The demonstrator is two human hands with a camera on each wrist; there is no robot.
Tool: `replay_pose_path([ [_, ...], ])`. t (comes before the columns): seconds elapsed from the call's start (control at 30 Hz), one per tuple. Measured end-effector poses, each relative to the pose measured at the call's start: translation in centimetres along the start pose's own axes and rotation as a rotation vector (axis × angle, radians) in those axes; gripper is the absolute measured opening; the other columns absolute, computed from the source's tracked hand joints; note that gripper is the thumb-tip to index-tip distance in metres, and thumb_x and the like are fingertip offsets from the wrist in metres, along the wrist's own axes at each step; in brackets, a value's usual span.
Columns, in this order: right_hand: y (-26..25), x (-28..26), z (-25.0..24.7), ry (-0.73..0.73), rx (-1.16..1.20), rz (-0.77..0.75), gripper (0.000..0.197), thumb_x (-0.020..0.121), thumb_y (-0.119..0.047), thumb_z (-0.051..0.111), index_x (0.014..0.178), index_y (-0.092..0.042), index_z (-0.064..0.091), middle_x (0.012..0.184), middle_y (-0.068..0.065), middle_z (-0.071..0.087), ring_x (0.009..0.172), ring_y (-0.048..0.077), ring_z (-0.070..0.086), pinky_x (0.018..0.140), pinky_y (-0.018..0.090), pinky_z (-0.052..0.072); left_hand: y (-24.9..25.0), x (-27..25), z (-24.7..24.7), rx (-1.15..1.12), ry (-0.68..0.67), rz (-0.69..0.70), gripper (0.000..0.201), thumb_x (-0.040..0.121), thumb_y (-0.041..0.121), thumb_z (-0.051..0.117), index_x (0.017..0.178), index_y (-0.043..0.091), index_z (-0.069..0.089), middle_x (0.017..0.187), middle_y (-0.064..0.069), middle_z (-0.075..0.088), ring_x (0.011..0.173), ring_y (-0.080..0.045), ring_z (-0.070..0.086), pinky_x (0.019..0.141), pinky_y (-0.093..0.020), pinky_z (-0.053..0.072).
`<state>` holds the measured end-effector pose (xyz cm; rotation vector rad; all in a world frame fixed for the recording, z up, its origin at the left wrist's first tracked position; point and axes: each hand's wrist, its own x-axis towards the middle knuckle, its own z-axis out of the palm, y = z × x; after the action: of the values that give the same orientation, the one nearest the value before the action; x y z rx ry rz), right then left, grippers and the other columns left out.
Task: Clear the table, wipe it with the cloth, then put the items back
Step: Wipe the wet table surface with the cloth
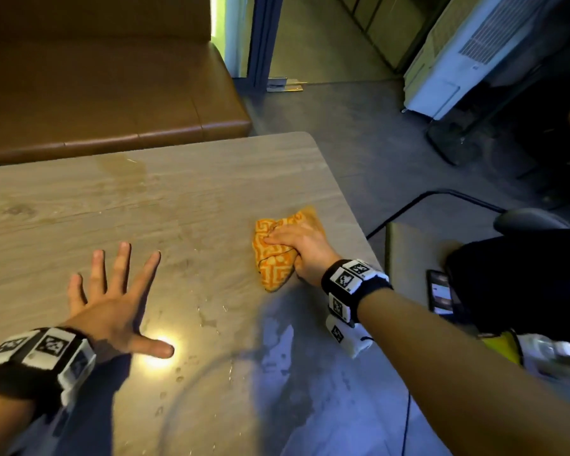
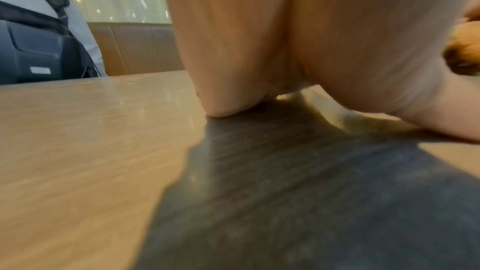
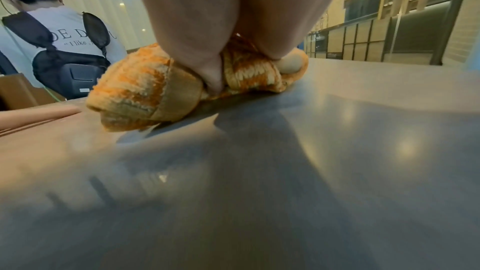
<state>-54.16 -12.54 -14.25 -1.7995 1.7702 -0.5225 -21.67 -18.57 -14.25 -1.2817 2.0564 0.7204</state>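
Our right hand (image 1: 301,248) gripped the bunched cloth (image 1: 273,255), pressing it on the table (image 1: 178,199) at 3 o'clock. Our left hand (image 1: 112,307), fingers spread, lay flat at 8 o'clock.

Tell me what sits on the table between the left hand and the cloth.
Nothing solid: in the head view only bare table with wet smears separates the left hand from the cloth.

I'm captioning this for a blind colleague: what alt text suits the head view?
A right hand grips a bunched orange patterned cloth against a wood-grain table near its right edge. The left hand lies open with fingers spread on the tabletop, near scattered wet droplets.
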Motion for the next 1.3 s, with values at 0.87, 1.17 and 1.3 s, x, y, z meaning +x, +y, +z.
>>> replay_pose_path([
  [0.87,2.5,-6.9,-0.6,-0.068,-0.158,0.228,0.063,0.081,0.015,0.052,0.136,-0.014,0.056,0.145,0.011,0.049,0.136,0.031,0.04,0.113,0.037,0.029,4.3,-5.1,6.7,-0.051,-0.001,-0.056,0.116,0.04,0.108,-0.007,0.129,0.047,-0.05,0.14,-0.003,-0.057,0.141,-0.038,-0.041,0.116,-0.059,-0.019],
  [1.17,-0.1,-28.4,5.5,0.149,-0.078,0.123,0.036,0.081,-0.007,0.069,0.115,-0.018,0.066,0.132,0.001,0.057,0.128,0.018,0.05,0.107,0.049,0.041,5.3,-6.5,7.1,-0.088,0.096,-0.069,0.129,0.041,0.108,-0.001,0.151,0.045,-0.026,0.16,0.001,-0.037,0.149,-0.034,-0.029,0.119,-0.055,-0.016],
  [1.3,-3.4,-34.3,5.9,0.005,-0.063,0.232,0.032,0.08,-0.011,0.075,0.099,0.012,0.065,0.096,0.01,0.056,0.091,0.002,0.058,0.078,0.027,0.047,4.9,-6.3,7.2,-0.097,0.087,-0.042,0.129,0.043,0.109,0.004,0.153,0.046,-0.021,0.161,0.0,-0.036,0.149,-0.036,-0.029,0.12,-0.057,-0.016],
])
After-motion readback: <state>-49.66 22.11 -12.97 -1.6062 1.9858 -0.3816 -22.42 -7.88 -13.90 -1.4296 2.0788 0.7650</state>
